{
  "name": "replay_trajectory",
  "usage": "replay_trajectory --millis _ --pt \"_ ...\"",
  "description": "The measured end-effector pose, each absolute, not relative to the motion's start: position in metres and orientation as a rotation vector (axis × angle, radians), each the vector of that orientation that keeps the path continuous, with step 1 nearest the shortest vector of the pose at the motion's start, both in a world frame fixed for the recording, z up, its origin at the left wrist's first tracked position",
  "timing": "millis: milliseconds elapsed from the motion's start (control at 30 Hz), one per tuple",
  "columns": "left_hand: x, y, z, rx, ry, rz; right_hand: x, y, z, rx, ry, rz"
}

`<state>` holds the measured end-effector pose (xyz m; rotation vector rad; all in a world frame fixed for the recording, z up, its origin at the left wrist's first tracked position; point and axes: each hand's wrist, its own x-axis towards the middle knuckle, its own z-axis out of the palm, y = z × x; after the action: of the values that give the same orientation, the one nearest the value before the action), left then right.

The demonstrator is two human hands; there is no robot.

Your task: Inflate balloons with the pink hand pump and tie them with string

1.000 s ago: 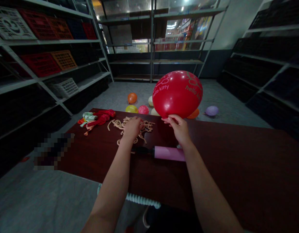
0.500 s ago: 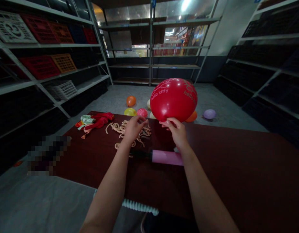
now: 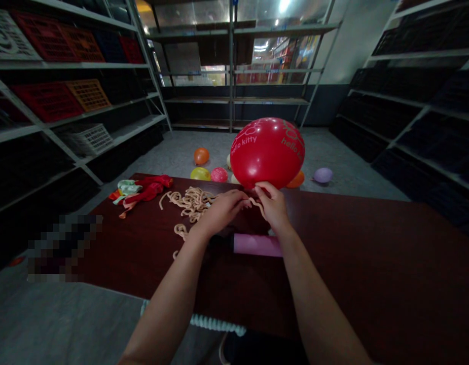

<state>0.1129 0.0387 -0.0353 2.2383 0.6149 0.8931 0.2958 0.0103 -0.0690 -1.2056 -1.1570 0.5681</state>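
An inflated red balloon with "hello kitty" print stands above the table's far edge, its neck pinched in my right hand. My left hand is closed on a beige string, which runs across to my right fingers just under the balloon. Left of my hands lies a tangled heap of beige strings. Below them a pink balloon pump rests on the table, its dark end partly behind my left wrist. Limp, uninflated balloons in red, pale green and orange lie at the far left.
The dark red table stretches to the right. On the floor beyond it are inflated balloons, including an orange balloon, a yellow balloon and a purple balloon. Metal shelves with crates line the room. A blurred patch covers something at left.
My left hand has moved right from the string heap to the balloon's neck, bringing a string with it. My right hand still holds the balloon. The view has shifted slightly.
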Motion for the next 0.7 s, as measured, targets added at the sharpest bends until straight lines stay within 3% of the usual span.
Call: replay_trajectory --millis 267,400,700 --pt "0.144 0.039 0.002 2.259 0.352 1.102 0.295 0.018 -0.083 -1.179 -1.131 0.599" --pt "0.162 0.044 0.024 2.383 0.142 1.009 0.304 0.021 -0.091 -1.269 -1.171 0.422" --pt "0.147 0.082 -0.007 2.377 0.381 1.188 0.3 0.01 -0.077 -1.134 -1.061 0.687"
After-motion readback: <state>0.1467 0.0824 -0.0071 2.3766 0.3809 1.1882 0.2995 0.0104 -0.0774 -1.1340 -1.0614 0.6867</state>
